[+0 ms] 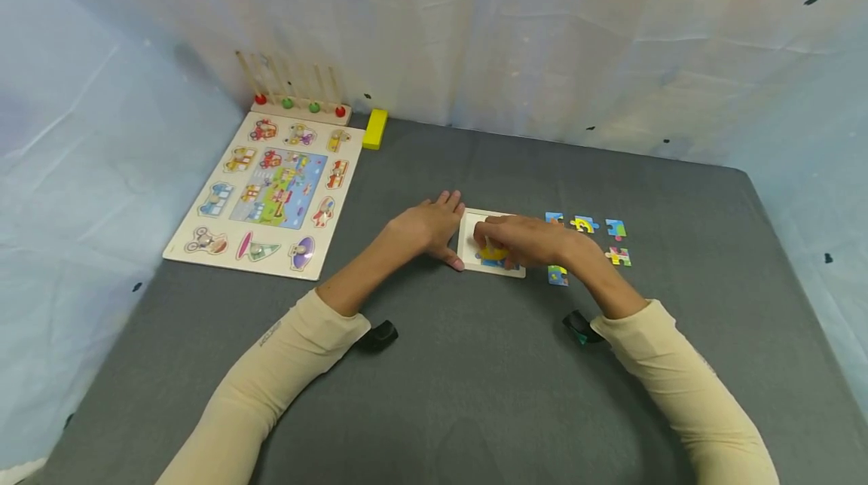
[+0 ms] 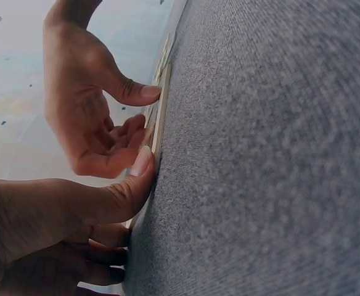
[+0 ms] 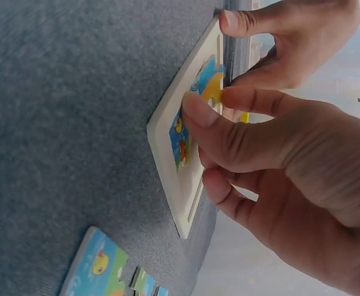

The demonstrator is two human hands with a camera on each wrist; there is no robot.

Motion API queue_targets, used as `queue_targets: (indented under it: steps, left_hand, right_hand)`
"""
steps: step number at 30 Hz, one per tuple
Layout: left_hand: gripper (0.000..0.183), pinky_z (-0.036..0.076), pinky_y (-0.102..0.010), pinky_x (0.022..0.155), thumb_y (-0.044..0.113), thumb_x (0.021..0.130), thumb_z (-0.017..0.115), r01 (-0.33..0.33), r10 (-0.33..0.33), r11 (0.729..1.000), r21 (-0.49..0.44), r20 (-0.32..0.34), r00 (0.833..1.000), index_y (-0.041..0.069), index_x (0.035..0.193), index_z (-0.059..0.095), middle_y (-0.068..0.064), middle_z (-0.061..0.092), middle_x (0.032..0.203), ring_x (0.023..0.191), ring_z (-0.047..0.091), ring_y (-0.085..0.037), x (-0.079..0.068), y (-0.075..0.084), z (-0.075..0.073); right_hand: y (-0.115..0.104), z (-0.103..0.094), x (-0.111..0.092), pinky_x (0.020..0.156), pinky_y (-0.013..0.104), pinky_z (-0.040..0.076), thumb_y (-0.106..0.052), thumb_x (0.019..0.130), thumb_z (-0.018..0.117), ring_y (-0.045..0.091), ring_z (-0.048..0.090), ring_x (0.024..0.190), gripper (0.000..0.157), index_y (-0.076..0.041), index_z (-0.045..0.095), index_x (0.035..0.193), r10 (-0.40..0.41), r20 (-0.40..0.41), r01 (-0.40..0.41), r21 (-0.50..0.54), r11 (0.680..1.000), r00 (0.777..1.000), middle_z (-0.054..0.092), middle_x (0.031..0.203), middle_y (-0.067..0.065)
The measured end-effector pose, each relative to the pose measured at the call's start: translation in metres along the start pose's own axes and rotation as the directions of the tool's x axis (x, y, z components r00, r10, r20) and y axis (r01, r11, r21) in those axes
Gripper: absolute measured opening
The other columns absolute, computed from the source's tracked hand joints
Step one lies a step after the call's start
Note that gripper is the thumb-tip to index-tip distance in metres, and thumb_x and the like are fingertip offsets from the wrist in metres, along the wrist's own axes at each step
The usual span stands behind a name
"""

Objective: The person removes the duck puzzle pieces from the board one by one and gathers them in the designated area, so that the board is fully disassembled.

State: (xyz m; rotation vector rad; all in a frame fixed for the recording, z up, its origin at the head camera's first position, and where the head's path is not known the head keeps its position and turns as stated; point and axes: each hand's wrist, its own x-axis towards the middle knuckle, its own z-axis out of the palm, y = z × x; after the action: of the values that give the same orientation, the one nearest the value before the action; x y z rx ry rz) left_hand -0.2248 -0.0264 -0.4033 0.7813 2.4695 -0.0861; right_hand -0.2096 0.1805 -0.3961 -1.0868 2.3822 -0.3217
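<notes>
A small wooden puzzle tray (image 1: 468, 263) lies on the table with blue and yellow jigsaw pieces inside. My left hand (image 1: 429, 227) rests at its left side, fingers spread and fairly straight, thumb on the near left corner. Over the tray is my right hand (image 1: 532, 238), its thumb and index finger pinching a blue and yellow jigsaw piece (image 3: 213, 81) at the tray's surface. Next to the thumb, another piece (image 3: 179, 139) lies in the near corner of the tray. The right hand partly hides the tray in the head view.
Several loose jigsaw pieces (image 1: 616, 227) lie right of the tray. At the far left are a large picture peg board (image 1: 220, 259), a wooden rack with upright rods and coloured beads (image 1: 301, 110), and a yellow block (image 1: 375, 129). Fabric walls border the table.
</notes>
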Motion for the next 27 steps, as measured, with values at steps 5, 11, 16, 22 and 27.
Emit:
queue_targets:
  steps: [5,11,16,22,27]
  left_hand:
    - [0.117,0.02,-0.05,0.134,0.064,0.089,0.073,0.007,-0.007,1.0,-0.004,0.007,1.0,0.0,0.167,0.013,-0.02,0.002,0.177,0.166,0.005,-0.035,0.0,-0.001,-0.001]
    - [0.118,0.021,-0.05,0.134,0.064,0.088,0.073,0.007,-0.007,1.0,-0.005,0.012,1.0,0.0,0.167,0.013,-0.02,0.002,0.177,0.166,0.005,-0.035,0.0,-0.001,0.0]
    - [0.117,0.02,-0.05,0.134,0.064,0.088,0.073,0.017,-0.017,1.0,0.001,0.011,1.0,0.001,0.167,0.013,-0.019,0.003,0.177,0.166,0.006,-0.034,0.0,0.0,0.0]
    - [0.118,0.02,-0.05,0.134,0.064,0.088,0.073,0.009,-0.009,1.0,-0.004,0.011,1.0,0.001,0.167,0.013,-0.02,0.001,0.177,0.166,0.005,-0.035,0.001,0.0,0.0]
    - [0.118,0.021,-0.05,0.134,0.064,0.088,0.074,0.006,-0.006,1.0,-0.008,0.005,1.0,0.0,0.167,0.013,-0.02,0.002,0.177,0.166,0.005,-0.035,0.001,0.001,0.0]
  right_hand:
    - [0.0,0.0,0.001,0.076,0.033,0.046,0.005,0.081,0.085,0.019,0.054,0.089,0.047,-0.012,0.051,0.108,-0.037,-0.015,0.037,0.009,0.999,0.999,0.058,0.101,0.004]
    - [-0.001,0.002,-0.001,0.071,0.03,0.045,0.009,0.085,0.078,0.017,0.055,0.085,0.043,-0.013,0.054,0.112,-0.023,-0.013,0.023,-0.006,1.0,1.0,0.062,0.103,0.003]
    - [-0.003,0.001,-0.004,0.07,0.029,0.046,0.009,0.088,0.074,0.016,0.056,0.084,0.041,-0.015,0.059,0.117,-0.014,-0.021,0.013,-0.034,0.999,1.0,0.064,0.105,0.002]
    - [-0.005,-0.002,-0.009,0.071,0.031,0.051,0.007,0.087,0.078,0.015,0.059,0.081,0.04,-0.013,0.063,0.118,-0.046,-0.052,0.043,-0.054,0.998,0.998,0.065,0.104,0.004]
    - [-0.004,-0.005,-0.016,0.072,0.032,0.053,0.005,0.088,0.078,0.016,0.061,0.083,0.038,-0.01,0.064,0.12,-0.079,-0.101,0.074,-0.053,0.996,0.992,0.065,0.103,0.004]
